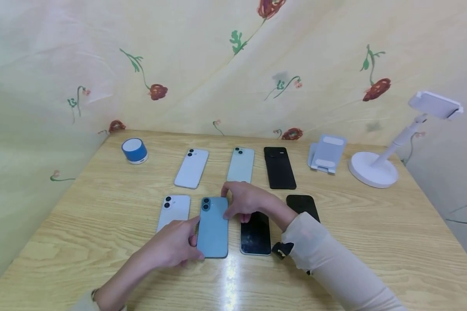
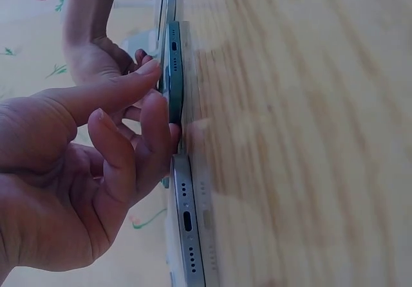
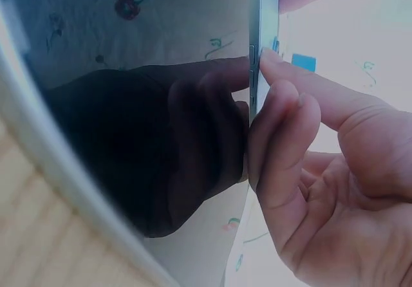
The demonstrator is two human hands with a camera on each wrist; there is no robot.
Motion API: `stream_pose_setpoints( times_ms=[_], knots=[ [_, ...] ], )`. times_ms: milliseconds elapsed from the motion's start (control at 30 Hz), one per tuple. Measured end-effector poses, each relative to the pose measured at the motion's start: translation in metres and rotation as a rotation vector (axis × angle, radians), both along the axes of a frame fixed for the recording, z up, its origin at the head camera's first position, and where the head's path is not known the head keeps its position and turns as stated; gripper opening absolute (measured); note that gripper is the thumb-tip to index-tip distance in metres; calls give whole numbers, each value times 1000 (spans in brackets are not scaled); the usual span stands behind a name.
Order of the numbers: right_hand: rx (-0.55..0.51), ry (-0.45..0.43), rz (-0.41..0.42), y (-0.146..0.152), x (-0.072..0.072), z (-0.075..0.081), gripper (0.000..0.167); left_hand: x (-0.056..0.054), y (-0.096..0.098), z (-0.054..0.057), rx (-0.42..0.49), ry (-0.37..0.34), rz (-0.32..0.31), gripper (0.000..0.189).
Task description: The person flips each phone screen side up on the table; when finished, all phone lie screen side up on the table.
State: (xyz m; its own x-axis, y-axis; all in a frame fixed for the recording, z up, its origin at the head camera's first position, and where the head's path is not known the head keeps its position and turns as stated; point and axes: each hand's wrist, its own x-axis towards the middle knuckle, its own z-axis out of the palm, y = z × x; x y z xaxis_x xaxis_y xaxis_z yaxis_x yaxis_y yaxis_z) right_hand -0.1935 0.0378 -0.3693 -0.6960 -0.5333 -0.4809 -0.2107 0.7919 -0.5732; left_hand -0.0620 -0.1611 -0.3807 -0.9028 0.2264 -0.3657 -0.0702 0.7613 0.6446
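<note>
The right hand (image 3: 341,190) touches a phone (image 3: 266,20) at its buttoned edge, beside a dark glossy screen (image 3: 141,139) reflecting the hand

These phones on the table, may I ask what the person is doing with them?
A person's left hand and right hand hold a blue phone by opposite edges, its cameras facing up. A white phone lies to its left; a dark-screened phone, partly hidden by the right hand, lies to its right. Three more phones lie farther back.
</note>
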Motion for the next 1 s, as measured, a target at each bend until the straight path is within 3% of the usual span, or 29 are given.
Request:
stream_pose_setpoints(
  times_ms=[300,733,1000],
  knots=[
    [-2,12,-24,3,-4,0,47,-7,4,0,5,26,2,108],
    [4,62,-65,3,-2,1,58,-12,8,-1,-81,55,-21,106],
    [-73,8,-55,11,-3,3,51,-14,8,-1,-79,47,-23,106]
  ],
)
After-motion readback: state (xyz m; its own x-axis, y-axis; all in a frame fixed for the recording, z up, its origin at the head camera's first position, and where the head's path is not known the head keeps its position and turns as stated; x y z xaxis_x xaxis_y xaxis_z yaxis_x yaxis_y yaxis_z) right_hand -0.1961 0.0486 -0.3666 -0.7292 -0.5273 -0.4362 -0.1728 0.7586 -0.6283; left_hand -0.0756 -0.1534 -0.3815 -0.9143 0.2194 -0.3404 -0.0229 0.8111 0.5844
